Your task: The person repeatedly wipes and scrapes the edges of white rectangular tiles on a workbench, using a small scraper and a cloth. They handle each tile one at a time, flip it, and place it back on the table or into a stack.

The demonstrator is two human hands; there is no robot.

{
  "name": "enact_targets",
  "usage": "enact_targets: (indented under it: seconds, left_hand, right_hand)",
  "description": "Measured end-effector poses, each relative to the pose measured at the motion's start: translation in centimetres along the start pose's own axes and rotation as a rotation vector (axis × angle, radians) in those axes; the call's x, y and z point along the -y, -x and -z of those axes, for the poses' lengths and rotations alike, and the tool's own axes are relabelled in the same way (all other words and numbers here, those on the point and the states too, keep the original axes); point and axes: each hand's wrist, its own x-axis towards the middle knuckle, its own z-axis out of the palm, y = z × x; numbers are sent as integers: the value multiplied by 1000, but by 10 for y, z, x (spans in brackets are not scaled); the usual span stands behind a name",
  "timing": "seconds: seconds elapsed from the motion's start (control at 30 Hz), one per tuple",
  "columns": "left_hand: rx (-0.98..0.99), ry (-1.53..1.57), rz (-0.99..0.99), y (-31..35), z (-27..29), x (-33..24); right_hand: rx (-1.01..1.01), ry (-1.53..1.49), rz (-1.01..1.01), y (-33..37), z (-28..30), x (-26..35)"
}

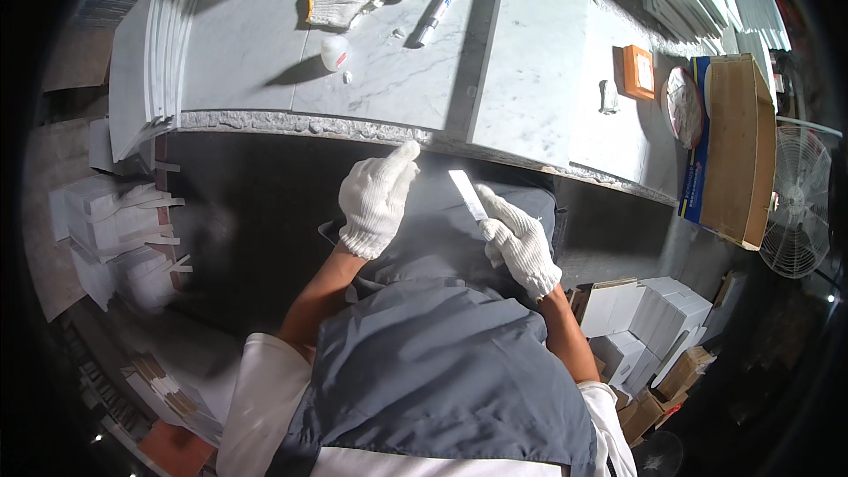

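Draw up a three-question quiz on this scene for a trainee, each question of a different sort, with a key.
1. What does the right hand hold? A: a brush; B: a narrow pale strip; C: a cup.
2. True or false: the marker lies on a pale slab.
3. Fill in: the small box toward the picture's upper right is ____ with a whitish label.

Key
1: B
2: True
3: orange
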Motion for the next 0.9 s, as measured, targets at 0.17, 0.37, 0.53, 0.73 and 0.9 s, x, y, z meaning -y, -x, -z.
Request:
enact_targets:
  seconds: [0.17, 0.37, 0.53, 0.73, 0.9]
  left_hand:
    - [145, 48, 53, 10, 9, 1]
    - [506, 545, 453, 22, 29, 2]
    - [504, 922, 611, 26, 35, -4]
    - [608, 594, 638, 11, 38, -12]
    - [696, 411, 489, 6, 44, -13]
  right_hand:
    - [40, -144, -62, -2, -11, 2]
    - [2, -128, -50, -16, -29, 3]
    - [14, -57, -98, -9, -48, 2]
    - [48, 113, -49, -6, -61, -3]
    - [55, 138, -109, 1, -64, 0]
